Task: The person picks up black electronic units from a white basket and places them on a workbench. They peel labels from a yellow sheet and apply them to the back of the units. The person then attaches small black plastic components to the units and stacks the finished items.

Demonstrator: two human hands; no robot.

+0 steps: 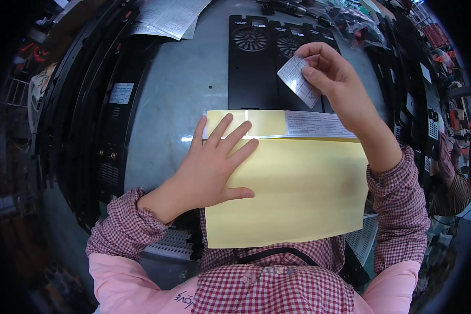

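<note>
My left hand [209,167] lies flat with its fingers spread on a yellow label backing sheet [298,188]. Along the sheet's far edge, two label places show bare yellow backing, while silvery printed labels [319,124] still cover the right part. Between thumb and fingers, my right hand [332,78] pinches a single silvery printed label [298,81], tilted and raised above the sheet. Beneath and beyond it stand flat black metal panels [252,73] side by side, with round fan grilles at their far ends. The lower part of these panels is hidden by the sheet.
Stacked black panels [123,120] stand on the left, one bearing a label. More black panels [403,94] line the right side. Printed sheets [170,18] lie at the far left of the grey table [188,78]. A power screwdriver [288,8] and plastic bags [356,26] are at the back.
</note>
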